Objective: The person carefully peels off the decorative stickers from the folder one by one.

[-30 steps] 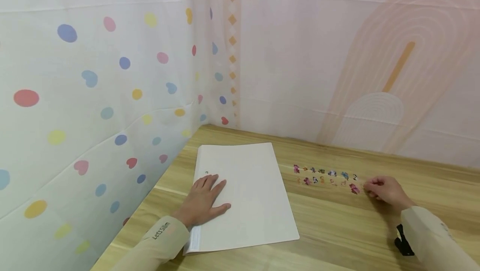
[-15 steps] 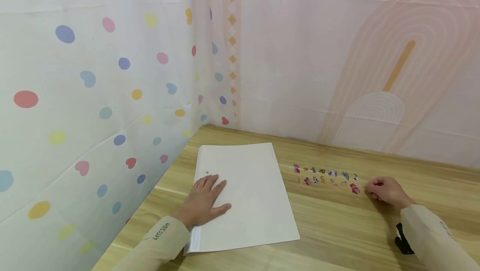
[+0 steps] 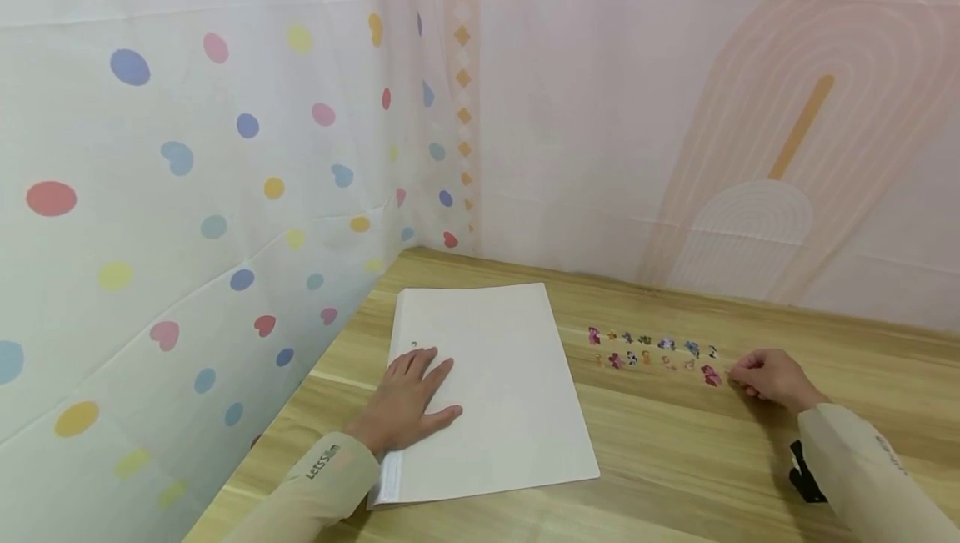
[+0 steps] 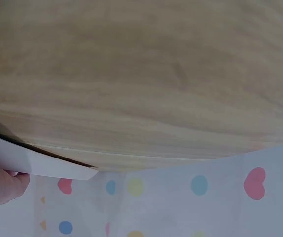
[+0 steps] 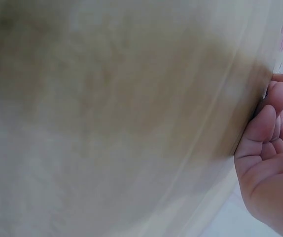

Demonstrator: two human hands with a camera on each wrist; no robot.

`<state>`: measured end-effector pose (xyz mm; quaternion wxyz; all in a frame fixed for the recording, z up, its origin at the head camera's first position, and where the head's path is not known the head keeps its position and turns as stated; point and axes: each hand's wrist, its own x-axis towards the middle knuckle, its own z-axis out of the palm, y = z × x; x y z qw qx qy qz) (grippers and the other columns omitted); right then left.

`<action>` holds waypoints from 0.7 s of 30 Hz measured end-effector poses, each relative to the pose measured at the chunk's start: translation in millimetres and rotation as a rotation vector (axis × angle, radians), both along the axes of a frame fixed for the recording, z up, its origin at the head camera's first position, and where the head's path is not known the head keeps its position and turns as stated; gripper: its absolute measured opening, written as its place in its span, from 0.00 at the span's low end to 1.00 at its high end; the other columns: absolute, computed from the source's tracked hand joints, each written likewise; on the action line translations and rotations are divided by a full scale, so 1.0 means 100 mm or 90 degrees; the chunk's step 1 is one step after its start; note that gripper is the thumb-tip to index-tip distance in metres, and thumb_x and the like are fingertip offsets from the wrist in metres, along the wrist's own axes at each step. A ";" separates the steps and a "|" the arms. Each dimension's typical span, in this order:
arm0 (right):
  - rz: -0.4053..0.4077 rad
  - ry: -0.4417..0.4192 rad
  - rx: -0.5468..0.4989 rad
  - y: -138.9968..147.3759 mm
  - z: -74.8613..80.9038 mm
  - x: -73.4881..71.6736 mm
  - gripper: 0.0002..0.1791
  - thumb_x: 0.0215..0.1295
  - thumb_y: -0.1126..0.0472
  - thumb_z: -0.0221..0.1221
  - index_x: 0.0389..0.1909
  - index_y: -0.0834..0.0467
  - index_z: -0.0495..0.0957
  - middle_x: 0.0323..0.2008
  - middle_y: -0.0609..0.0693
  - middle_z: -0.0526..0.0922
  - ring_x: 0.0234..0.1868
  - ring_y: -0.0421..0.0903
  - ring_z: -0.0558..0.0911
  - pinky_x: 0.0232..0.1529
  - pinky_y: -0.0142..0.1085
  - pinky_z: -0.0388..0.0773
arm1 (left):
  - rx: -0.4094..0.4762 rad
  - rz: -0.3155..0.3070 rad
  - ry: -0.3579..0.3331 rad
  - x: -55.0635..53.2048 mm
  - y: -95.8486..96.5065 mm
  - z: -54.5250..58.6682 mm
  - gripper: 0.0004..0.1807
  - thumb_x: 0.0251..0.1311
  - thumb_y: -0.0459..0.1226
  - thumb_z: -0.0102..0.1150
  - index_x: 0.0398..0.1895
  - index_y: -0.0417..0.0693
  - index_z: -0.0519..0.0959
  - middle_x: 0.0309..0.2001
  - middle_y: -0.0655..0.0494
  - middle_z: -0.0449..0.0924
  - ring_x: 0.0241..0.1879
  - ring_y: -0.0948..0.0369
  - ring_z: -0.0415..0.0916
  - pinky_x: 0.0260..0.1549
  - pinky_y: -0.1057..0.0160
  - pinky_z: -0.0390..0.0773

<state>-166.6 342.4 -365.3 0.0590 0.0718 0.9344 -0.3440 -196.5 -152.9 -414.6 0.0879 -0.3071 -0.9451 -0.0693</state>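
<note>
A large white booklet (image 3: 502,393) lies at the table's left side. My left hand (image 3: 405,409) rests flat across its left edge with the fingers spread; the left wrist view shows part of this hand (image 4: 3,187) on the booklet's edge (image 4: 43,165). Right of the booklet, small colourful stickers (image 3: 666,344) lie in two rows, with a pink butterfly sticker (image 3: 711,374) at the near row's right end. Beside it, my right hand (image 3: 772,378) touches the table, thumb and index pinching what looks like a tiny pale sticker, mostly hidden. Its other fingers (image 5: 262,126) are curled.
The wooden table (image 3: 675,460) meets a patterned cloth (image 3: 570,126) at the back and a dotted cloth (image 3: 187,218) on the left. A black device (image 3: 806,474) shows under the right sleeve (image 3: 862,460).
Both hands stay almost still. The right hand's fingertips remain beside the butterfly sticker, with only a slight shift; the head view has tilted very slightly.
</note>
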 end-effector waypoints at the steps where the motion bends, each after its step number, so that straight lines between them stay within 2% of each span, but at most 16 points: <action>1: 0.002 0.003 -0.001 0.00 0.00 0.00 0.08 0.53 0.65 0.54 0.26 0.69 0.73 0.16 0.47 0.72 0.19 0.41 0.70 0.20 0.32 0.70 | 0.000 0.000 0.001 0.00 0.00 0.00 0.38 0.54 0.62 0.42 0.61 0.47 0.64 0.60 0.43 0.58 0.59 0.47 0.53 0.58 0.48 0.50; 6: 0.003 0.009 -0.008 -0.01 0.01 0.00 0.08 0.53 0.65 0.55 0.25 0.68 0.73 0.15 0.46 0.72 0.18 0.41 0.70 0.19 0.31 0.70 | 0.001 0.000 0.005 0.00 0.00 0.00 0.37 0.54 0.61 0.43 0.61 0.47 0.64 0.59 0.43 0.58 0.59 0.47 0.53 0.58 0.49 0.50; 17: 0.012 0.001 0.022 -0.01 0.02 -0.01 0.08 0.54 0.64 0.52 0.21 0.66 0.72 0.13 0.46 0.71 0.17 0.41 0.69 0.18 0.31 0.68 | 0.000 0.002 0.001 0.00 -0.02 -0.01 0.38 0.54 0.62 0.42 0.61 0.47 0.64 0.59 0.44 0.58 0.59 0.48 0.53 0.58 0.48 0.50; 21: 0.012 -0.001 0.004 0.03 0.01 0.00 0.08 0.55 0.65 0.51 0.22 0.66 0.73 0.14 0.46 0.71 0.17 0.40 0.69 0.18 0.31 0.68 | -0.002 -0.002 0.002 -0.02 0.00 -0.02 0.38 0.55 0.62 0.42 0.61 0.47 0.64 0.59 0.44 0.58 0.59 0.48 0.53 0.58 0.49 0.50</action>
